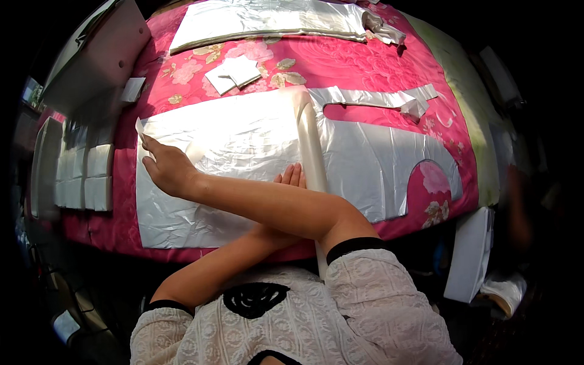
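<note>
A thin white plastic sheet (243, 131), shaped like a disposable apron, lies flat before me with cutouts and straps at its right end. My forearms cross over it. My right hand (170, 165) reaches to the sheet's left edge, fingers stretched and thumb apart, beside a lifted corner of film. Under the right forearm, my left hand (292, 176) rests with straight fingers, partly hidden, against a long pale strip (312, 143). That strip runs across the sheet from far to near; I cannot tell whether it is a fold or a separate piece.
A pink flowered cloth (365, 67) covers the table. Stacked white sheets (267, 21) lie at the far side, small white squares (234, 73) nearer. White packets (85, 170) and a white box (97, 61) stand left. A white panel (469, 255) leans at the lower right.
</note>
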### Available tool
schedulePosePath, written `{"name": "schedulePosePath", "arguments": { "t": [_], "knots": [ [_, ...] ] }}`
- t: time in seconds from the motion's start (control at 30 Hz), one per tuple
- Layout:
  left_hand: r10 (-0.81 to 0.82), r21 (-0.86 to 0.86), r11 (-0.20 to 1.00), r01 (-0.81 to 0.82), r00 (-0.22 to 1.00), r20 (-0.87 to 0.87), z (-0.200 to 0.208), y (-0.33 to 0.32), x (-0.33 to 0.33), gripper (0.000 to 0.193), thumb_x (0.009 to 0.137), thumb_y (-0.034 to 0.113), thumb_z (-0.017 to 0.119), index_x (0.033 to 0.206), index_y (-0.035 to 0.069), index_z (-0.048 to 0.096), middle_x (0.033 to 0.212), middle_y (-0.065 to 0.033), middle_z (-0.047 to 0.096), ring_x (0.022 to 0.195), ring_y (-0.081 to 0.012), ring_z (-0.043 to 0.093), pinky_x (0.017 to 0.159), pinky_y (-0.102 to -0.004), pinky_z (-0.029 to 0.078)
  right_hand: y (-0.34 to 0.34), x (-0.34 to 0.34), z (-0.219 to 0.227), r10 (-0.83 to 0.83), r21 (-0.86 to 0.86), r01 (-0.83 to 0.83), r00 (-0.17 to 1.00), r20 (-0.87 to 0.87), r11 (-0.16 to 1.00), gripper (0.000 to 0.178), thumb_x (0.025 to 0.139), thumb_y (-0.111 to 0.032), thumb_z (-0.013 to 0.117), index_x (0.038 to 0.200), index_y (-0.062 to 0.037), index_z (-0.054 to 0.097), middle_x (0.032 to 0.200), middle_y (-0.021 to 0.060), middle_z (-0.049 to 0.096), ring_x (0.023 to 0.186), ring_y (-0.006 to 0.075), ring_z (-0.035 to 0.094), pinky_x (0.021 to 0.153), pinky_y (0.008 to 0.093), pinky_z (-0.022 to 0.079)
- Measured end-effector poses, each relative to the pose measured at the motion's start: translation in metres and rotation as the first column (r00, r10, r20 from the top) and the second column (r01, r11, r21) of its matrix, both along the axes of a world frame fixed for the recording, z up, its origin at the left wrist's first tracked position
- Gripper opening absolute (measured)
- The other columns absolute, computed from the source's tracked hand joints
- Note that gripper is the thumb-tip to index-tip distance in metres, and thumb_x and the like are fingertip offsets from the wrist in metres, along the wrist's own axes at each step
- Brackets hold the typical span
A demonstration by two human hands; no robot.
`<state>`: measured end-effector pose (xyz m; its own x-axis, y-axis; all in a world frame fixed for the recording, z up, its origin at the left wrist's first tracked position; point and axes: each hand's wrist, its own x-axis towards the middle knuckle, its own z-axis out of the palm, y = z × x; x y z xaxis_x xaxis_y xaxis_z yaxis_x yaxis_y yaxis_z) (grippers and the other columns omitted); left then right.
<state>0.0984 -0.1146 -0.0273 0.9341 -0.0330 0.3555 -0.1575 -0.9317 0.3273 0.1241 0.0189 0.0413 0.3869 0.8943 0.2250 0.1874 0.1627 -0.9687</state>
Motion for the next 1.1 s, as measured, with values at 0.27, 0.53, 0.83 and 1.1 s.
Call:
{"name": "schedulePosePath", "arguments": {
  "t": [0.27,0.53,0.83,1.1],
  "knots": [
    [-0.039,0.093,0.994,0.061,0.973,-0.226,0.002,-0.003,0.004,0.065,0.086,0.028,0.039,0.134,-0.011,0.023,0.143,-0.0278,0.019,0.136,-0.0371,0.016,0.11,-0.0477,0.014,0.013,-0.09,0.013,0.36,-0.169,-0.326,0.902,0.239,0.93,0.08,0.081,-0.04,0.056,0.138,0.0042,0.022,0.144,0.0236,0.02,0.137,0.0375,0.007,0.11,0.0478,0.008],
    [-0.17,-0.392,0.91,0.137,0.984,-0.049,0.018,0.005,-0.001,0.069,0.081,0.03,0.046,0.13,-0.015,0.027,0.14,-0.0307,0.022,0.136,-0.0404,0.012,0.11,-0.0489,0.013,-0.172,0.059,0.019,0.015,-0.004,-0.018,0.677,0.736,1.0,0.044,0.077,-0.018,0.063,0.116,-0.0023,0.053,0.126,0.0135,0.049,0.123,0.0315,0.04,0.101,0.041,0.034],
    [-0.035,-0.36,0.933,0.015,0.998,-0.049,0.026,0.039,-0.027,0.08,0.07,0.017,0.055,0.137,-0.007,0.019,0.144,-0.0253,0.018,0.135,-0.039,0.014,0.11,-0.0451,0.013,-0.263,0.083,-0.008,0.272,-0.345,0.05,0.513,0.814,0.937,0.055,0.089,-0.047,0.039,0.128,-0.0083,0.049,0.139,0.0106,0.038,0.134,0.0291,0.025,0.109,0.0436,0.02],
    [0.358,-0.682,0.659,-0.318,0.93,-0.088,0.059,0.155,-0.148,0.053,0.084,0.01,0.037,0.136,0.0,0.032,0.139,-0.0151,0.035,0.131,-0.0258,0.03,0.107,-0.0379,0.023,-0.133,-0.034,0.04,0.818,-0.187,-0.798,0.571,0.067,0.573,0.042,0.091,-0.037,0.046,0.109,-0.0024,0.062,0.101,0.0174,0.064,0.09,0.0312,0.061,0.082,0.0356,0.046]
  ]
}}
